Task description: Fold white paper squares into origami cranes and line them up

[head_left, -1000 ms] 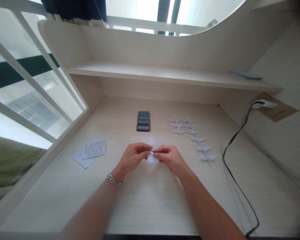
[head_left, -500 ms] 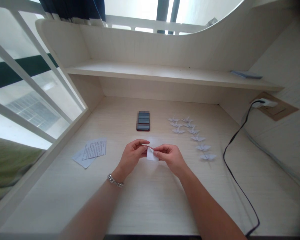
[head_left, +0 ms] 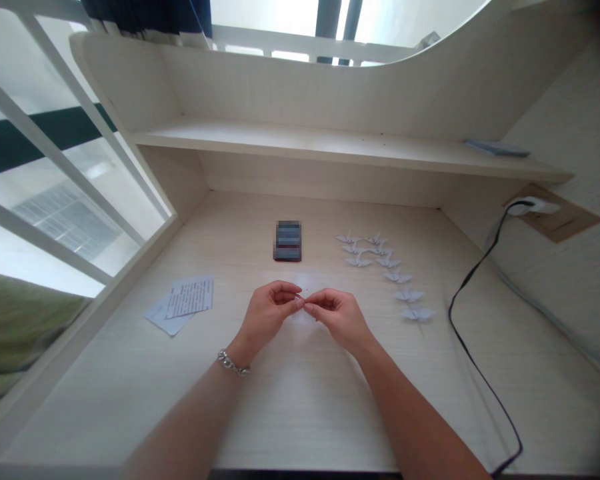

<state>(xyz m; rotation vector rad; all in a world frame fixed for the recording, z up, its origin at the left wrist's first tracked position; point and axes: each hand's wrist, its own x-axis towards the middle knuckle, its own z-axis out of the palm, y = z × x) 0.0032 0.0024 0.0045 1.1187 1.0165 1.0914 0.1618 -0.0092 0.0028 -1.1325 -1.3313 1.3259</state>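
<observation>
Both my hands meet over the middle of the pale wooden desk [head_left: 290, 400]. My left hand [head_left: 269, 313], with a metal bracelet on its wrist, and my right hand [head_left: 336, 315] pinch a small white piece of paper [head_left: 303, 312] between their fingertips. The paper is mostly hidden by the fingers and shows only as a faint white patch. Behind my hands lies a dark phone [head_left: 287, 241]. To the right of the hands, a row of several small white paper cranes [head_left: 384, 265] lies on the desk.
Two printed sheets of paper [head_left: 183, 301] lie to the left. A black cable [head_left: 473, 320] runs from a wall socket [head_left: 530, 208] along the right side to the front edge. A shelf [head_left: 340, 150] spans the back, with a flat blue item [head_left: 495, 148] on its right end.
The white paper, plainly visible below the fingers half a second ago, is now drawn up between the fingertips and nearly hidden. Both hands have stayed in place.
</observation>
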